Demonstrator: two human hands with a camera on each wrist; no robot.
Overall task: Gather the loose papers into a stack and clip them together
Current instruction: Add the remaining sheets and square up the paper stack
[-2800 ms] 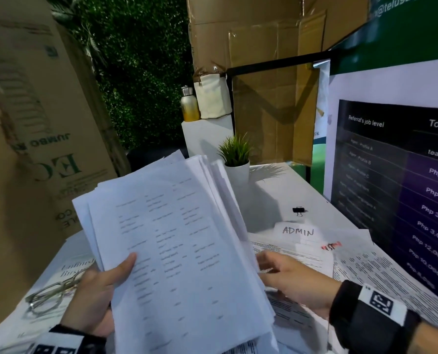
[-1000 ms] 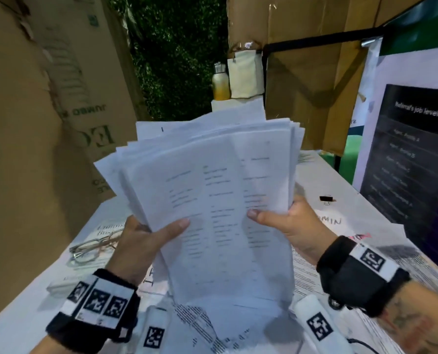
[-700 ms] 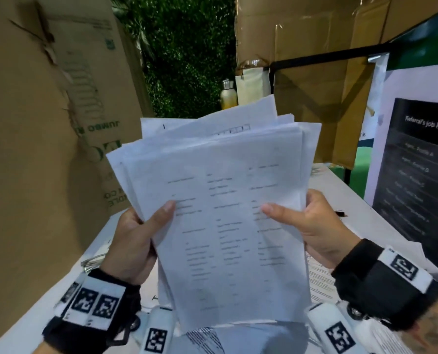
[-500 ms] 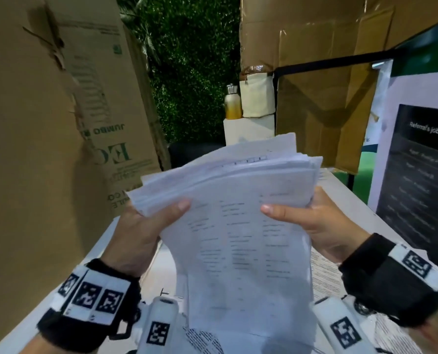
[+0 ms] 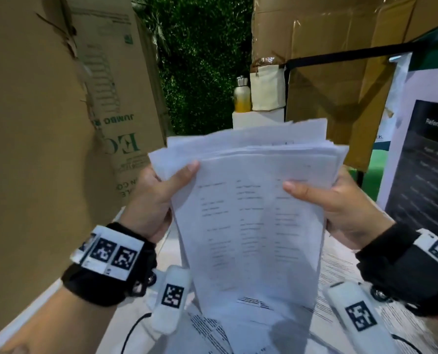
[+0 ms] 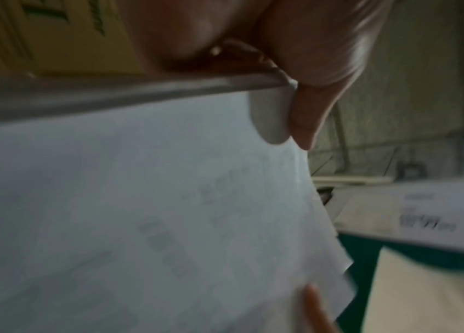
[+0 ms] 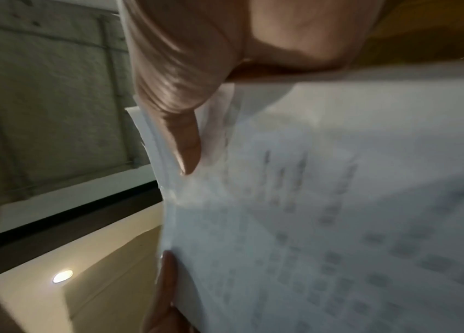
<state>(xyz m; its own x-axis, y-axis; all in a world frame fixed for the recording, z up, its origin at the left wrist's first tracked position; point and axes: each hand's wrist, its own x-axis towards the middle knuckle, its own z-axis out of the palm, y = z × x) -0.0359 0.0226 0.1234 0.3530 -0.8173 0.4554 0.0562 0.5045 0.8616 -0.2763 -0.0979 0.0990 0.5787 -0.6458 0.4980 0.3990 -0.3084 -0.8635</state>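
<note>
Tabletop [image 5: 172,254]: white, runs under both arms, printed sheets lying on it at 5 o'clock.

Papers [image 5: 253,226]: sheaf held up off the tabletop at frame centre. A moment back it stood nearly upright and fanned; now the top has tipped away toward 12 o'clock and the upper edges sit closer together, though corners still stick out at 10 and 1 o'clock. Squaring-up is under way, not finished.

Left hand [image 5: 151,200]: grip closed on the sheaf's left edge, thumb across the front page.

Right hand [image 5: 340,203]: same on the right edge, thumb on front.

No clip in sight now; my guess is it stays on the tabletop, hidden behind the sheaf.
</note>
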